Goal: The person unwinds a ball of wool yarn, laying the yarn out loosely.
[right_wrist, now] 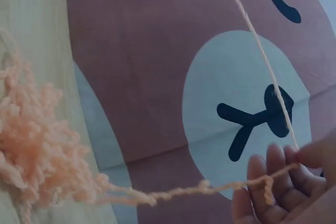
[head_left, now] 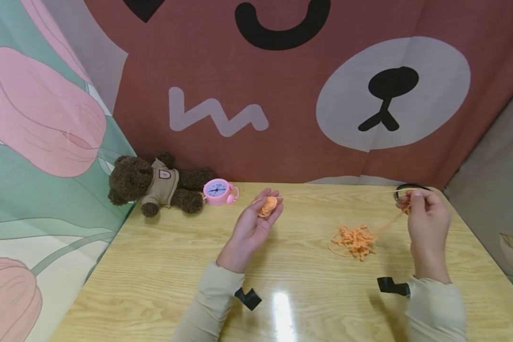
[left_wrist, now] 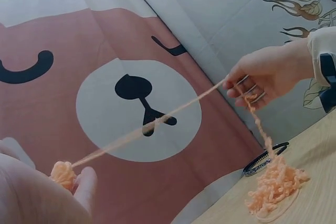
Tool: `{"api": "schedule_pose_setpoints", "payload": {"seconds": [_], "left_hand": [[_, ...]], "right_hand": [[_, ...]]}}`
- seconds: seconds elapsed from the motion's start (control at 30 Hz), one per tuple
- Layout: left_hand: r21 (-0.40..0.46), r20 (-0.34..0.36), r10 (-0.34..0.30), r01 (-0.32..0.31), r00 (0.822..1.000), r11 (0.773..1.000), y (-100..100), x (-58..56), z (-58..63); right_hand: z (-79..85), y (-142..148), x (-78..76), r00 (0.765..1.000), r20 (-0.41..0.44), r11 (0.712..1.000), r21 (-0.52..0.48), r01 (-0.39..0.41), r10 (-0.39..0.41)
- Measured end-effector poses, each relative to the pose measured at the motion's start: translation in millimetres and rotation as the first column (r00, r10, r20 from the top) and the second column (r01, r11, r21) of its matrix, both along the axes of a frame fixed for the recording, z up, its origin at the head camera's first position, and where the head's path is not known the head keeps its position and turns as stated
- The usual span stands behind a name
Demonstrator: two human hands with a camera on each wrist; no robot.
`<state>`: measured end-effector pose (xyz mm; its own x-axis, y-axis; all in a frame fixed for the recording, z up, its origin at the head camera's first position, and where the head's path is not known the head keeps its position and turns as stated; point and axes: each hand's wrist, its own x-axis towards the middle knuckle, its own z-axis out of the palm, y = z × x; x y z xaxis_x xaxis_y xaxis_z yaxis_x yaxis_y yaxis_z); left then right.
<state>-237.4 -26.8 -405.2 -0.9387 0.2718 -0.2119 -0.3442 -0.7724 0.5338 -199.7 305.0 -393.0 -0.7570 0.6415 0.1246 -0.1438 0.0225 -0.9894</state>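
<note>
Right hand point(head_left: 429, 224), closed, is pinching a strand point(left_wrist: 152, 125); left hand point(head_left: 254, 225), half-curled, is holding the ball point(head_left: 267, 207). Even tension between should be helping.

Orange yarn strand point(left_wrist: 131, 136) stretches taut between left hand point(head_left: 254, 221) and right hand point(head_left: 428, 225), barring passage. Yarn heap point(head_left: 357, 241) obstructs tabletop point(head_left: 320, 294) below; twisted length point(right_wrist: 181, 191) slants up to right hand. Free room on nearer tabletop, between forearms point(head_left: 213, 297). Pink alarm clock point(head_left: 216, 191), teddy bear point(head_left: 164, 187) block far left.

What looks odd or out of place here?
The yarn pile on the table looks tangled and kinked, unlike the wound ball in the left hand. The teddy bear lies down rather than sitting up. Nothing looks damaged.
</note>
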Motion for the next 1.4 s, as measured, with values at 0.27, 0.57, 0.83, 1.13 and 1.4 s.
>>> {"api": "schedule_pose_setpoints", "payload": {"seconds": [0.27,0.57,0.83,1.13,1.4], "left_hand": [[0.018,-0.010,-0.047,0.047,0.999,0.999,2.1,3.3,2.6],[0.004,-0.033,-0.093,0.093,0.995,0.996,12.0,7.1,1.1],[-0.012,-0.025,-0.143,0.143,0.989,0.990,23.3,16.3,-3.1],[-0.082,-0.027,-0.190,0.187,0.981,0.979,29.7,20.8,-7.9],[-0.104,-0.025,-0.186,0.183,0.982,0.978,29.0,19.2,-6.7]], "right_hand": [[-8.7,-6.8,-0.8,0.916,0.370,0.810,0.482,-0.333,0.156],[-13.9,-31.4,-3.2,0.826,0.472,0.560,0.612,-0.558,0.308],[-15.1,-64.4,-1.2,0.767,0.487,0.510,0.574,-0.641,0.417],[-20.7,-91.9,2.0,0.705,0.455,0.493,0.506,-0.708,0.544],[-13.5,-95.0,4.1,0.699,0.466,0.483,0.507,-0.714,0.543]]}}
